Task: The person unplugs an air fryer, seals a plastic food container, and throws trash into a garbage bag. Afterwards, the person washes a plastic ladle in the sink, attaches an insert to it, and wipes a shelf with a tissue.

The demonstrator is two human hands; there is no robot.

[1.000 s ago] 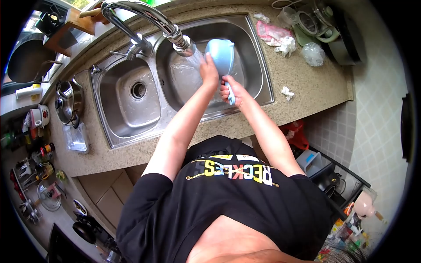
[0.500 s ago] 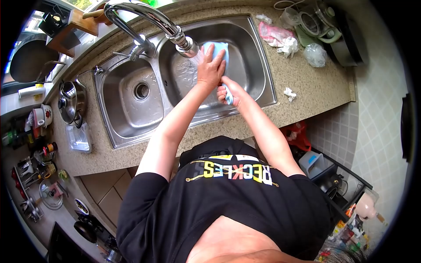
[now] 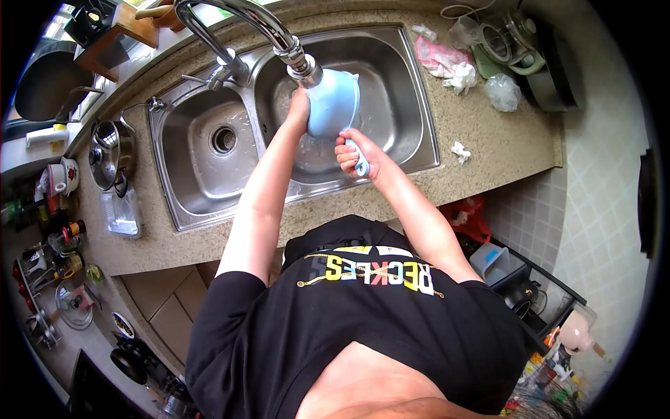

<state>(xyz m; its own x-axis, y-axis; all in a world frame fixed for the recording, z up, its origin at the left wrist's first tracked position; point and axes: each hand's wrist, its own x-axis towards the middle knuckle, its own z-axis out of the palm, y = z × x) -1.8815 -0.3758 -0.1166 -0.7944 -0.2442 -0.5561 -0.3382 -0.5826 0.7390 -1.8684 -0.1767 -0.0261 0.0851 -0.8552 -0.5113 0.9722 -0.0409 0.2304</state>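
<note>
A light-blue dipper [image 3: 332, 105] is tilted on its side over the right sink basin [image 3: 401, 105], close beneath the faucet's spout. Its rounded outside faces left. The long handle, with a hole at its end, points back toward my body. My right hand [image 3: 359, 155] is closed around that handle. At the far left side of the bowl is my left hand [image 3: 299, 105], close to or against its outer wall; its fingers are hidden behind the bowl and the spout. The chrome faucet [image 3: 304, 64] arches over both. Water shows wet on the basin floor.
The left basin [image 3: 188, 167] has a drain [image 3: 224, 140]. A lidded pot [image 3: 112, 157] and a clear plastic tray [image 3: 121, 213] stand left. Crumpled tissue [image 3: 460, 78], a pink cloth [image 3: 440, 57], a plastic bag [image 3: 502, 93] and cookware sit right. Below right is a rack [image 3: 558, 293].
My left hand has moved from inside the dipper to the left side of its bowl. The dipper has turned, so more of its outside shows. My right hand still holds the handle.
</note>
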